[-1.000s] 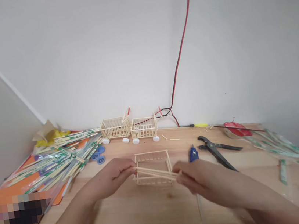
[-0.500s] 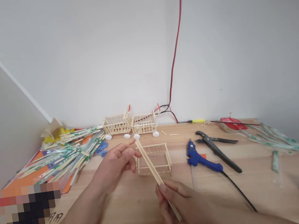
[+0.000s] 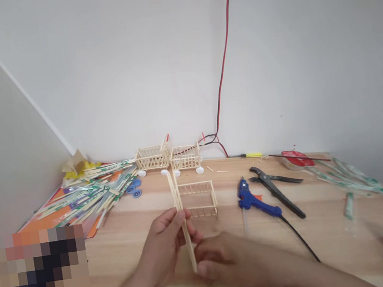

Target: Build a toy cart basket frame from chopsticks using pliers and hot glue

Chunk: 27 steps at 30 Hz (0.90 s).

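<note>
Right hand (image 3: 229, 261), one: nearest item, at four o'clock of the thin wooden sticks (image 3: 187, 236), twelve being towards the wall (image 3: 131, 66). Fingers curled, thumb tip at the bundle's near end; whether it presses on the wood or sits just beside it cannot be told.

Left hand (image 3: 165, 237), one: at eight o'clock, pinching the bundle between thumb and fingers partway along.

Thin wooden sticks, small bundle, count unclear: held roughly six to twelve o'clock, near ends close together, far tips parted by a narrow gap. Handling note, by judgement: to even the ends well, keep the left pinch loose enough for each stick to slide, with the right thumb as a flat stop; then pinch firmer to close the gap. Slender stock; a hard push from the end would likely bow it.

Openwork stick frame (image 3: 202, 207), one: on the tabletop (image 3: 120, 248) at one o'clock, the bundle crossing before its nine-o'clock end; contact cannot be judged. Best keep the tips clear, as its slim bars look easy to knock.

Blue glue gun (image 3: 251, 200), one: three o'clock, lying on its side, nozzle towards twelve.

Black pliers (image 3: 280, 194), one: three o'clock, beyond the glue gun.

Blue discs (image 3: 137, 194), three: between ten and eleven.

Packeted sticks (image 3: 92, 195), heap: ten o'clock.

Wheeled stick carts (image 3: 153, 160), two: twelve o'clock, near the wall.
</note>
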Each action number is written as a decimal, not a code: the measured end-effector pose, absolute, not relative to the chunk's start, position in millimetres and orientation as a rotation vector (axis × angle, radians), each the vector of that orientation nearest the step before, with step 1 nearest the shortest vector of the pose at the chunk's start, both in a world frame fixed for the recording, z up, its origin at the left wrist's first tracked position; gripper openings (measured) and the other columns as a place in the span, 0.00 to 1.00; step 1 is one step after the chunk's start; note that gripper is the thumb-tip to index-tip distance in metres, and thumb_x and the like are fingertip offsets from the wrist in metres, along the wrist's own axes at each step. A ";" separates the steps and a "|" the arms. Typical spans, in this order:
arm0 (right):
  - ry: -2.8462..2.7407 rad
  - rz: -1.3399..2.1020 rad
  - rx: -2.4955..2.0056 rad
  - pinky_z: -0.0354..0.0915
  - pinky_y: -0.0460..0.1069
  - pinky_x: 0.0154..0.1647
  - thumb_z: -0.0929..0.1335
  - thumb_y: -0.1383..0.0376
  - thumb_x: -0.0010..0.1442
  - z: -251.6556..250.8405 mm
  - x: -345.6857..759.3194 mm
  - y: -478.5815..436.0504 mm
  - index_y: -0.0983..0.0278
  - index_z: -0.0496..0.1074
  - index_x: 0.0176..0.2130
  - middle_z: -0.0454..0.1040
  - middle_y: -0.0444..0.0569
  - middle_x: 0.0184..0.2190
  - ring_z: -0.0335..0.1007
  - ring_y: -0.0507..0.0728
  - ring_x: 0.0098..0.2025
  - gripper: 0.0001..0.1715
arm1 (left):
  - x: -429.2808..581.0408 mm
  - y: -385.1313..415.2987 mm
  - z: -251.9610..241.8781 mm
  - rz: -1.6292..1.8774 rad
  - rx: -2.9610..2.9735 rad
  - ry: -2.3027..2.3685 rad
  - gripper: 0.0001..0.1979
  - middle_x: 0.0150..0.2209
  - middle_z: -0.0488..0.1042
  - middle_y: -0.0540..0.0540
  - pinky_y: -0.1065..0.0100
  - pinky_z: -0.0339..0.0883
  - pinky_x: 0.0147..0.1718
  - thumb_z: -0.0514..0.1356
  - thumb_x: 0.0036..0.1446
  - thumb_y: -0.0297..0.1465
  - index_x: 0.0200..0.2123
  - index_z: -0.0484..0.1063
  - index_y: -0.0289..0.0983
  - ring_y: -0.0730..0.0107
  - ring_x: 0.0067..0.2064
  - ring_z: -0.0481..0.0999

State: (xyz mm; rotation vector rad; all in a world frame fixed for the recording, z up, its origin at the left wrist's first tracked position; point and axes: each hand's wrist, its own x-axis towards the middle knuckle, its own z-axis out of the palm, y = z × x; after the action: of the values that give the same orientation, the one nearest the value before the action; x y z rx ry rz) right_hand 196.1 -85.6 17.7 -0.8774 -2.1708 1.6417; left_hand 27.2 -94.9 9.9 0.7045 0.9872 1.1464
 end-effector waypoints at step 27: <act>-2.233 1.074 -1.051 0.59 0.44 0.29 0.66 0.56 0.57 54.6 184.5 17.3 0.65 0.74 0.31 0.71 0.44 0.23 0.64 0.50 0.27 0.15 | 37.6 -107.7 -8.4 1.035 0.537 0.919 0.14 0.23 0.68 0.51 0.74 0.59 0.19 0.64 0.49 0.38 0.35 0.72 0.33 0.80 0.20 0.63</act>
State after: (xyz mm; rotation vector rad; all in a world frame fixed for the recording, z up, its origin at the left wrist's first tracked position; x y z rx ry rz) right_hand 184.5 17.3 54.6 -1.0506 -2.2334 1.0742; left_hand 37.6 -107.7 -8.4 0.5375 0.9192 1.0346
